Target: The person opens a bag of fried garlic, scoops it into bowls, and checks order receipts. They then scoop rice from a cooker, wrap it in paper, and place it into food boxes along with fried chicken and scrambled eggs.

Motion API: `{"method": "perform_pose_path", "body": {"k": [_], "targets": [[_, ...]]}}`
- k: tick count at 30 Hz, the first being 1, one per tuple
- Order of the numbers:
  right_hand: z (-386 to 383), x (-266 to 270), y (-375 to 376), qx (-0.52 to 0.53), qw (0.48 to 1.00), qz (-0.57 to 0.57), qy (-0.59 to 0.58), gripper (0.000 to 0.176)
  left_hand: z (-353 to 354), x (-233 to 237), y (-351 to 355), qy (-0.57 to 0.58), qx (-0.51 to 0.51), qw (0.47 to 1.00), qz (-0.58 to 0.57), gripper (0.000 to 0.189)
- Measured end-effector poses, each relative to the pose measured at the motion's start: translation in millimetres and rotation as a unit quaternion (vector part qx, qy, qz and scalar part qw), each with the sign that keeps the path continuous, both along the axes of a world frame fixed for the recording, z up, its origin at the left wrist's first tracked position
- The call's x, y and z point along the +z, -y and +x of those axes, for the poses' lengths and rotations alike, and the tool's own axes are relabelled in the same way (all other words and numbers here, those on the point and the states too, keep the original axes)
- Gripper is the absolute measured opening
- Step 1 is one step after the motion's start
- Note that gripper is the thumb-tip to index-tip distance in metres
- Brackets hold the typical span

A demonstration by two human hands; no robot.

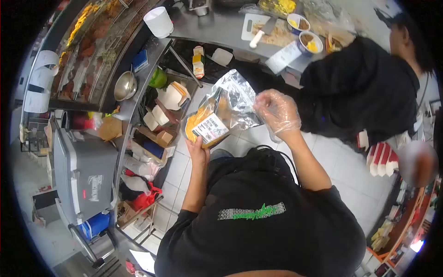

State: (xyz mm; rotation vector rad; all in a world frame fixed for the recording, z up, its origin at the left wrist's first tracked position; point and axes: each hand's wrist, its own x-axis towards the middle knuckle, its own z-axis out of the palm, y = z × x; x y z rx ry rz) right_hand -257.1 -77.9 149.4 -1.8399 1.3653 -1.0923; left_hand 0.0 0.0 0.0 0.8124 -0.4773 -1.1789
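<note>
In front of my chest is a silver and clear pouch (205, 121) with orange-yellow contents and a white label reading "bawang putih goreng". My bare left hand (198, 150) is closed on its lower left end, with the thumb over the label's side. My right hand (278, 112) wears a clear plastic glove. Its fingers are curled in a pinch at the foil edge on the pouch's right end. Whether the pouch's mouth is open cannot be made out.
A display case (87, 55) of food stands at left, beside a metal bowl (125, 86). Ahead, the counter holds a white container (158, 22), a cutting board (251, 24) with a knife (262, 33), and filled cups (310, 42). A person in black (360, 87) is close on the right.
</note>
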Motion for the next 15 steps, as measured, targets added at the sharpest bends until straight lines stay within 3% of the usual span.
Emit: {"method": "perform_pose_path", "body": {"k": [2,3,6,9,13,14,15], "targets": [[3.7,-0.7,8.3,0.018,0.999,0.038,0.011,0.019,7.7,-5.2,5.2,0.028,0.018,0.999,-0.024,0.066],[-15.1,-0.7,46.3,0.026,0.998,0.054,-0.017,0.018,-26.1,-23.8,35.8,-0.006,0.028,1.0,0.008,0.066],[10.4,-4.9,120.7,0.057,0.998,0.012,0.031,0.014,-2.5,-9.4,125.0,0.065,0.059,0.996,-0.005,0.069],[20.9,-15.7,177.2,0.048,0.999,-0.008,-0.02,0.01,10.6,-10.5,195.2,0.087,-0.001,0.993,-0.081,0.073],[27.7,-42.1,280.1,-0.06,0.98,-0.154,-0.109,0.009,30.5,-45.5,309.6,0.013,-0.066,0.997,-0.025,0.078],[33.2,-43.2,301.4,-0.082,0.978,-0.144,-0.123,0.011,32.8,-53.3,340.2,-0.035,-0.077,0.996,0.006,0.081],[38.3,-34.0,327.0,-0.095,0.975,-0.137,-0.144,0.012,36.7,-57.3,376.1,0.028,-0.152,0.987,-0.042,0.077]]}}
